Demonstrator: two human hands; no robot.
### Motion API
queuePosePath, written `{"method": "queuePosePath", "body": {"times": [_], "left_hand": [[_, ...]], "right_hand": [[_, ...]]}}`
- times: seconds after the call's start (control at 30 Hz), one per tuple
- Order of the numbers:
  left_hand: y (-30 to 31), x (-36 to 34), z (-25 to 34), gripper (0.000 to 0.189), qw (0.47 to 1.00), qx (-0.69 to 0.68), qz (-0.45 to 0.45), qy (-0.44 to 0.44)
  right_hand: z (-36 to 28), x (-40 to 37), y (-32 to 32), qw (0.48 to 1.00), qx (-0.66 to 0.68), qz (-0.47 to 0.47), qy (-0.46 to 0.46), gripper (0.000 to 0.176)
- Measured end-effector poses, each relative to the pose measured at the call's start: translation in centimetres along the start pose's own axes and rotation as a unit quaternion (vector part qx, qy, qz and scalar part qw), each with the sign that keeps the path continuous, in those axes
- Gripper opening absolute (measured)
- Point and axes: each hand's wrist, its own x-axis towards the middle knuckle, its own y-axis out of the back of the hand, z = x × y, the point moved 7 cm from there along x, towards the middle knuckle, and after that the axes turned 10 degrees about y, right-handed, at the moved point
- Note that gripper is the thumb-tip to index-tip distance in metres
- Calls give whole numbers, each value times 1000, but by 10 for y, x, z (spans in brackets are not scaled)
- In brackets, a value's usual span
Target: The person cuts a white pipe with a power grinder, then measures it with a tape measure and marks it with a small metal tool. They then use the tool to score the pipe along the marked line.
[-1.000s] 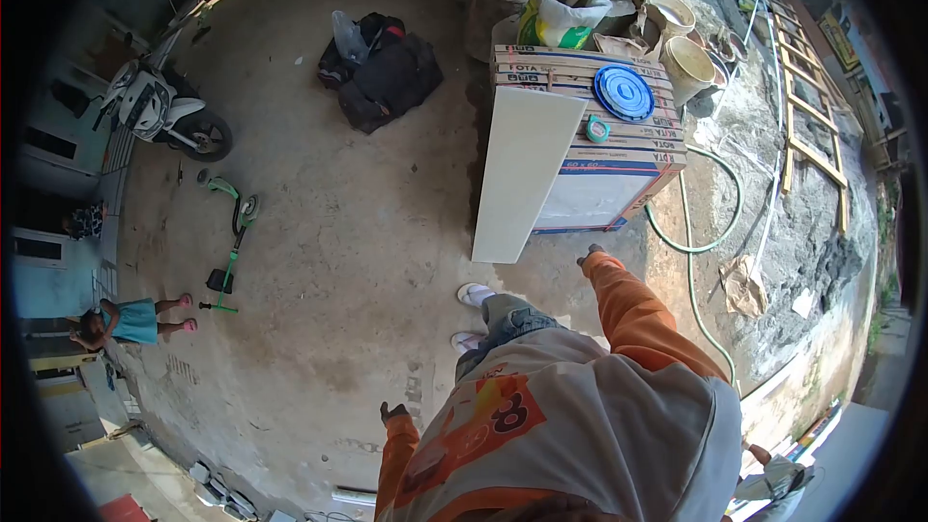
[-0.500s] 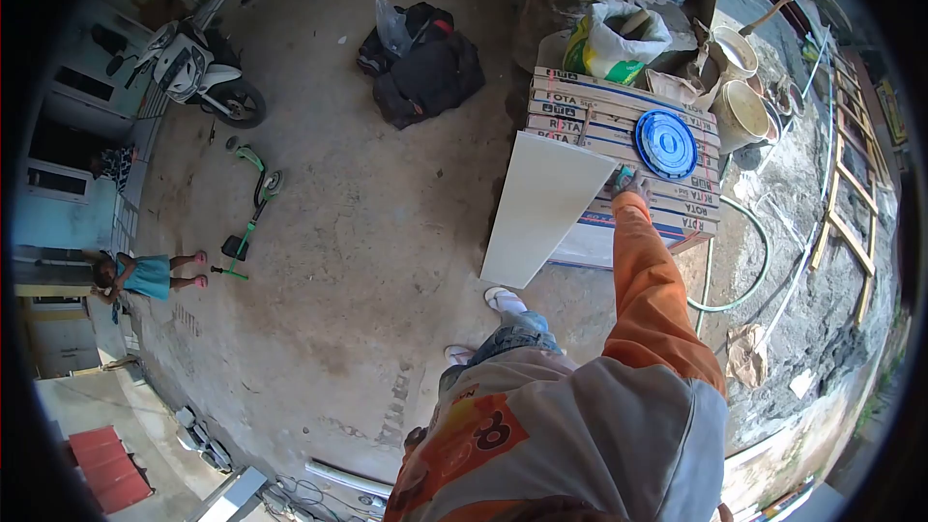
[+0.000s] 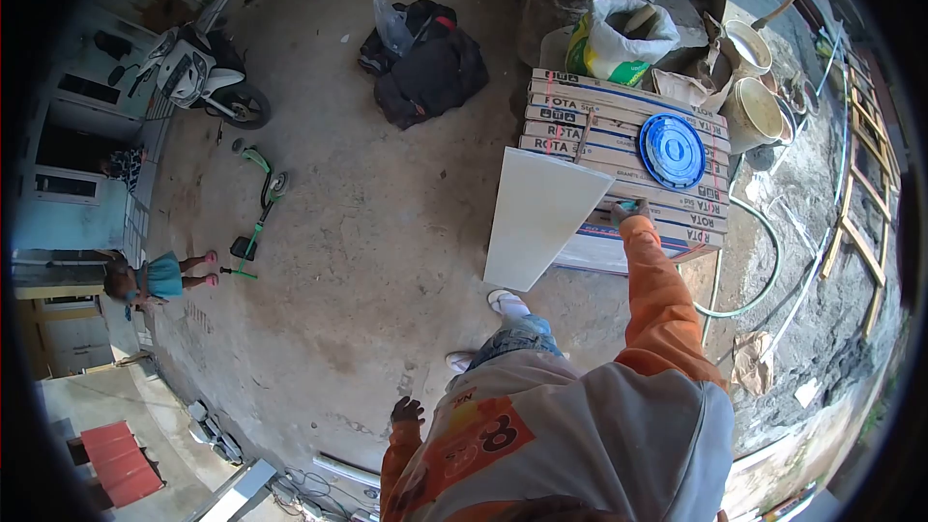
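Note:
A large white tile [image 3: 543, 222] leans at a tilt against the stack of ROTA tile boxes [image 3: 580, 108]. My right hand [image 3: 631, 211], in an orange sleeve, is low over the front of the boxes, just right of the tile's upper right corner. Its fingers look curled and a turquoise patch shows at them; whether they touch the tile or hold something is too small to make out. My left hand [image 3: 408, 411], in a dark glove, hangs at my left side with its fingers apart and nothing in it. A blue bucket lid [image 3: 672, 152] lies on the boxes.
Sacks [image 3: 628, 43] and buckets [image 3: 757, 114] stand behind and right of the boxes. A hose [image 3: 770, 261] curves on the right. Dark bags [image 3: 430, 77] lie ahead. On the left are a motorcycle [image 3: 198, 77], a green scooter [image 3: 259, 217] and a child [image 3: 159, 277].
The tile's top edge has dropped toward me and slightly left. My right hand has also come nearer to me. My left hand has come into view at my side. The child's arms have shifted.

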Motion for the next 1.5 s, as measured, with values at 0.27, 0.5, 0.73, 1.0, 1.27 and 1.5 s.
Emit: {"method": "queuePosePath", "body": {"times": [0.27,0.5,0.73,1.0,1.27,1.5], "left_hand": [[-142,-107,161,50,973,-49,-173,-144],[-209,-181,215,57,930,-63,-345,-110],[-159,-104,159,46,936,16,-344,-70],[-9,59,-171,29,952,-89,-28,291],[30,-35,-225,25,969,211,5,130],[43,-41,-171,27,913,406,-26,16]], "right_hand": [[-73,-223,-103,813,417,-370,-169,62],[-245,-337,-125,752,264,-540,271,58],[-247,-360,-157,672,66,-587,446,54],[-110,-214,-165,615,-418,-598,298,56],[40,14,-42,618,-438,-639,-136,9],[-143,106,-37,870,-256,-56,418,37]]}}
